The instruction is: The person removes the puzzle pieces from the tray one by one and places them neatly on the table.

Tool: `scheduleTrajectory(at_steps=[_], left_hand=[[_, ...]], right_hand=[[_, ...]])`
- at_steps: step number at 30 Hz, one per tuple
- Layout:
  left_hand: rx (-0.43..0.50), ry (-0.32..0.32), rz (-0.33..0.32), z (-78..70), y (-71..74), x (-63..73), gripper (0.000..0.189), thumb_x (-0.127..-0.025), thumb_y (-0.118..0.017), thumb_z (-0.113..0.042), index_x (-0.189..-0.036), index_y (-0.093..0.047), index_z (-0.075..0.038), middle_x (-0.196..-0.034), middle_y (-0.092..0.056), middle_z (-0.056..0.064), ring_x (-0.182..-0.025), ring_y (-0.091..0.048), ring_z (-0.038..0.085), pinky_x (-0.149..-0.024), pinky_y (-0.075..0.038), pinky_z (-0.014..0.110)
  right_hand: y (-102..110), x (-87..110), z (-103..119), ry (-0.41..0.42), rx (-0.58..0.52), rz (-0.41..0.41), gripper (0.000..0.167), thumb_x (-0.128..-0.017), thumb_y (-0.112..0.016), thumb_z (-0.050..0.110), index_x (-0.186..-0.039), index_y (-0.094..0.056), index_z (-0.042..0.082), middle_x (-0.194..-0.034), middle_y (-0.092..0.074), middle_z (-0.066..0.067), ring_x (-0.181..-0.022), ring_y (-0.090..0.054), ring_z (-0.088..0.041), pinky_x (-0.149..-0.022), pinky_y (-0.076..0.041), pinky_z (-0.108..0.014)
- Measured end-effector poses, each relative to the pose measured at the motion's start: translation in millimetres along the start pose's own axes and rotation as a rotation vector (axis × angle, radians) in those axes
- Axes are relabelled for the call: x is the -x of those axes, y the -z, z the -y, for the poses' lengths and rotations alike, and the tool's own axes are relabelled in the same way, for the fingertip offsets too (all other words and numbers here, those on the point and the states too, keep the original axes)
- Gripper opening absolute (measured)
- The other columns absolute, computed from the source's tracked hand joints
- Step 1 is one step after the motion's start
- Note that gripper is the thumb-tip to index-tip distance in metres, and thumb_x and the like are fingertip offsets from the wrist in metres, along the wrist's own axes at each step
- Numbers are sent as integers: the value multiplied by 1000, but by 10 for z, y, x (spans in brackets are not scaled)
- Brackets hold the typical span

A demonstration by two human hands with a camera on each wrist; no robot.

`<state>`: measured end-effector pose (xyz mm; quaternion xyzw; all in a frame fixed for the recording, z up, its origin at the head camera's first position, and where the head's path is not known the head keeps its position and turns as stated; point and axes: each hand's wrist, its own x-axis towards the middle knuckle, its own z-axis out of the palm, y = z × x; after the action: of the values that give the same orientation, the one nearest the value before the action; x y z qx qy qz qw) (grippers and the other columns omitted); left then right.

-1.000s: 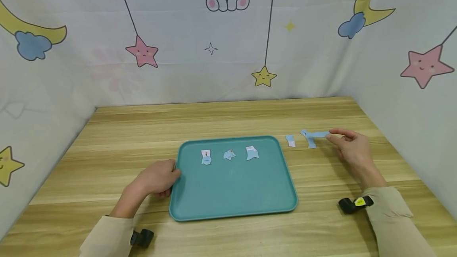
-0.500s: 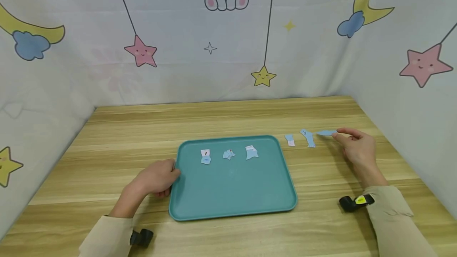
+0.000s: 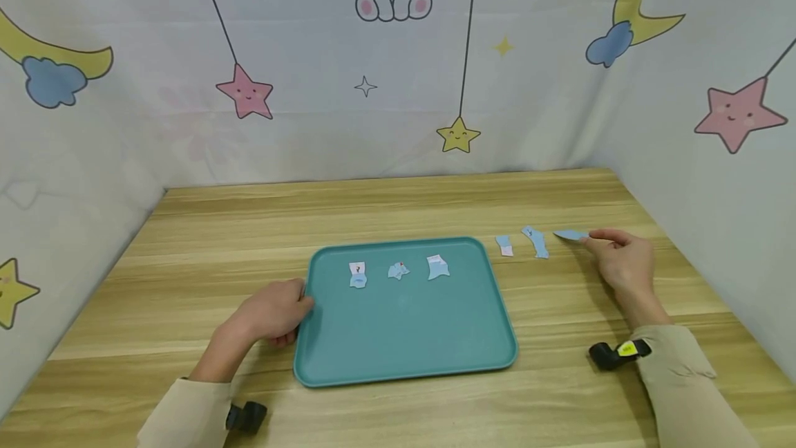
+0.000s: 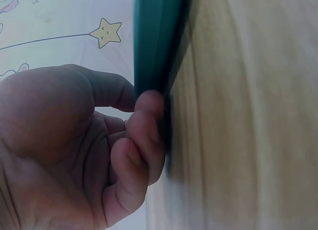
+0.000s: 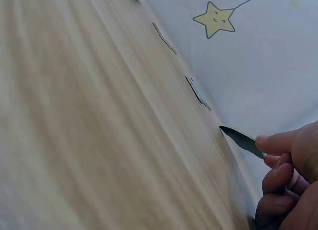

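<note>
At the left rim of a teal tray (image 3: 404,337), my left hand (image 3: 276,310) grips the edge, thumb over it and fingers curled below, as the left wrist view shows. To the right of the tray, my right hand (image 3: 624,265) pinches a pointed light-blue paper piece (image 3: 571,234) between thumb and fingertips. In the right wrist view this torn-looking paper piece (image 5: 243,140) tilts, its tip close to the table. Left of it on the wood lie a narrow blue paper piece (image 3: 536,242) and a blue-and-white paper piece (image 3: 504,245).
Three paper scraps lie in a row along the tray's upper part: a left scrap (image 3: 357,274), a middle scrap (image 3: 398,269) and a right scrap (image 3: 438,267). A wood-grain table (image 3: 249,220) carries everything. A printed curtain (image 3: 311,130) stands behind and at both sides.
My right hand has drawn the pointed paper piece rightward, away from the narrow blue piece it overlapped in view, then lowered it slightly. My left hand stays on the tray rim.
</note>
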<state>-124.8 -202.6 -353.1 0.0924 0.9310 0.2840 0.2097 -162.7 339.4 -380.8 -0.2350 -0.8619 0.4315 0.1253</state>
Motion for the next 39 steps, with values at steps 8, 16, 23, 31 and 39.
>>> scheduleTrajectory(at_steps=[8,16,23,31,39], left_hand=[[-3,4,-2,13,-3,6,23,-104,-44,-14,-86,-53,-5,-59,-61,7,-47,-58,18,-44,-47,30],[-9,5,-8,37,-15,13,23,-104,-45,-14,-85,-54,-6,-59,-60,7,-47,-58,18,-44,-46,30],[-10,8,-12,53,-27,16,23,-104,-45,-14,-84,-53,-6,-58,-60,7,-46,-57,17,-44,-46,30],[-13,10,-6,31,-21,-2,23,-104,-44,-14,-85,-54,-6,-58,-61,7,-47,-58,18,-44,-46,28],[-13,2,-8,-1,-11,-1,23,-103,-44,-13,-83,-54,-6,-57,-61,7,-46,-58,17,-44,-46,28]], right_hand=[[-18,14,11,42,123,27,42,-96,-75,34,-120,-77,0,-70,-58,12,-69,-51,-8,-59,-44,-23],[-15,28,5,82,185,72,45,-95,-76,34,-119,-76,-3,-93,-74,-13,-79,-57,-17,-61,-45,-24],[35,30,-3,43,147,164,55,-97,-73,41,-132,-70,-1,-108,-70,-15,-87,-57,-18,-64,-49,-24],[114,9,22,17,-28,184,55,-98,-73,44,-138,-67,8,-73,-56,9,-58,-47,-7,-52,-44,-28],[144,58,179,83,-231,243,17,-94,-80,38,-110,-75,33,-55,-40,16,-48,-34,-5,-45,-30,-31]])
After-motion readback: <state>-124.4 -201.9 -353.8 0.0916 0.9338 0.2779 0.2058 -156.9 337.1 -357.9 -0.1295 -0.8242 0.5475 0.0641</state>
